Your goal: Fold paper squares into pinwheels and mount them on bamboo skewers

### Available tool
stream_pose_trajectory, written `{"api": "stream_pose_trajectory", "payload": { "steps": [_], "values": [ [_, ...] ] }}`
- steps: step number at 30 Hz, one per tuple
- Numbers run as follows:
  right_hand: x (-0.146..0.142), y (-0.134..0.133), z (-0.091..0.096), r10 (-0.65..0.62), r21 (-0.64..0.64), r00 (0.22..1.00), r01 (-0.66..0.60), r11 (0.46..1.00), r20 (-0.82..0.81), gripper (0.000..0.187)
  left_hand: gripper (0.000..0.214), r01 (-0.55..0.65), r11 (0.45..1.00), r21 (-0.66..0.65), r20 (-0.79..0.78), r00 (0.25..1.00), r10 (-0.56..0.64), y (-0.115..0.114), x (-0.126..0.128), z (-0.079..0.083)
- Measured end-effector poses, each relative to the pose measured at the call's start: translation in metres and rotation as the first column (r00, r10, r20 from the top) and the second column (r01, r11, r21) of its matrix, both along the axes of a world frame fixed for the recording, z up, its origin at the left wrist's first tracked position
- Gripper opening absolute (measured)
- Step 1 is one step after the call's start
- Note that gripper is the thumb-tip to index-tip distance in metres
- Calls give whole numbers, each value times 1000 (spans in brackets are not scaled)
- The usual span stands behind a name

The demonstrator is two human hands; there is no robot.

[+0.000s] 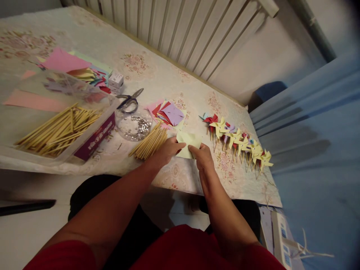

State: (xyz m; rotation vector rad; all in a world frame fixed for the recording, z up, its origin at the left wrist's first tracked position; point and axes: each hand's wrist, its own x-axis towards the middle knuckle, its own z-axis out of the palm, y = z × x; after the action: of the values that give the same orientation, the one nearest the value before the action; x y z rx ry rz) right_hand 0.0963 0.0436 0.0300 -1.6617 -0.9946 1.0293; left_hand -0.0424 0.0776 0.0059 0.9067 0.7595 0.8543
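A square of pale yellow-green paper [188, 139] is held between my two hands above the table's front part. My left hand [169, 148] pinches its left edge, thumb on top. On the opposite edge my right hand [203, 153] grips it the same way, its thumb lying on the paper. The fingers under the sheet are hidden. Just left of my left hand lies a bundle of thin wooden sticks [150, 142]. Behind the paper is a loose stack of coloured paper squares [170, 114], purple, red, pink and yellow.
A clear plastic box [63, 155] of sticks stands at the left. Near it are scissors [129, 102], a round dish of shiny metal pieces [135, 127], small white boxes [116, 80] and more coloured paper [66, 60]. Several finished paper pinwheels [236, 138] lie at the right, beside a blue curtain [317, 131].
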Motion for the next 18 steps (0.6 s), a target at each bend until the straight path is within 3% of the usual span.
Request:
{"api": "stream_pose_trajectory", "payload": {
  "steps": [9,18],
  "values": [
    [3,2,-8,1,11,1000,-1,1000,10,27,35,23,998,-54,136,991,-16,-2,0,3],
    [6,-12,6,32,41,992,-27,999,-118,30,37,38,999,-19,177,984,-34,1,-1,2]
  ]
}}
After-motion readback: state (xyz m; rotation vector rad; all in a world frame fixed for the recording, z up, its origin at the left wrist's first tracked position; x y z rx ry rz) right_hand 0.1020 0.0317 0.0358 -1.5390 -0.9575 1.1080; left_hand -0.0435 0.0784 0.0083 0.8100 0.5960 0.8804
